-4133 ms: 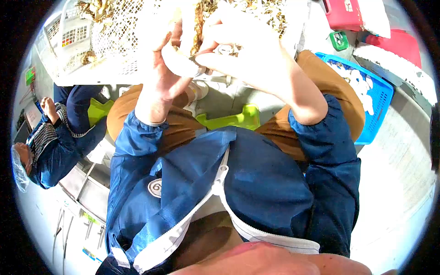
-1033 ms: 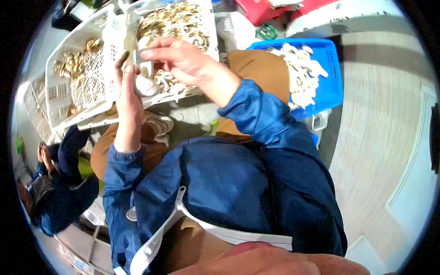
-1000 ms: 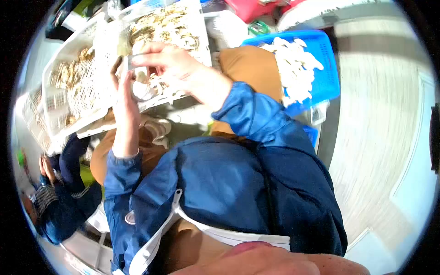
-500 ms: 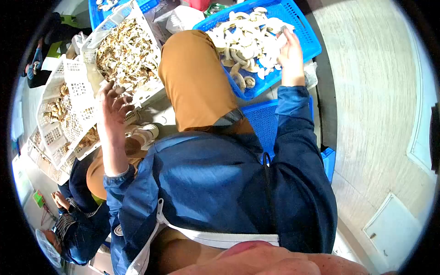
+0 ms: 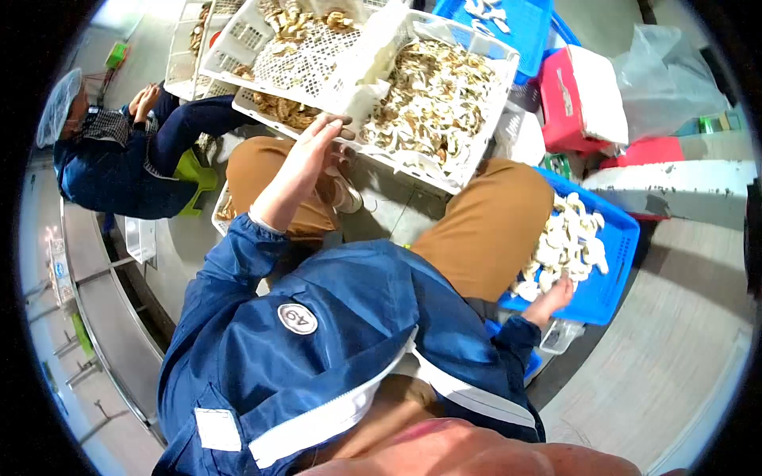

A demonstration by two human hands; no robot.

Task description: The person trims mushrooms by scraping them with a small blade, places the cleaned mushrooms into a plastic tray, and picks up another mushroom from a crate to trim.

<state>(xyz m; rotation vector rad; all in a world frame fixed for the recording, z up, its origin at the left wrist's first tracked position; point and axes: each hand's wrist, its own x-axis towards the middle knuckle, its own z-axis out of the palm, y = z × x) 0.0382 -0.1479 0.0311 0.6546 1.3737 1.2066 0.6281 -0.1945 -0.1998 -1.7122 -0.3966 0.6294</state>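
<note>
My left hand [image 5: 313,151] is raised over my knee, beside the near edge of a white perforated crate [image 5: 409,170]. Its fingers are stretched out with dark, soiled tips, and nothing shows in them. The crate holds a heap of mushroom trimmings [image 5: 436,103], brown and white. On my right, my right hand [image 5: 556,297] reaches to the near side of a blue plastic basket [image 5: 623,262]. Pale cleaned mushrooms [image 5: 570,238] are piled in that basket, and my fingertips are at the pile's near edge. Whether they hold a mushroom cannot be made out.
More white crates [image 5: 226,47] with brown mushrooms [image 5: 290,20] stand at the upper left. A seated person [image 5: 119,178] in a hair cover is at the left by a green stool [image 5: 198,178]. A red-and-white box [image 5: 565,99] and a clear plastic bag [image 5: 663,75] are at the upper right.
The view has swung left, so crates and basket appear further right. My right hand has gone from above the mushrooms to the basket's near side. My left hand's fingers are less spread.
</note>
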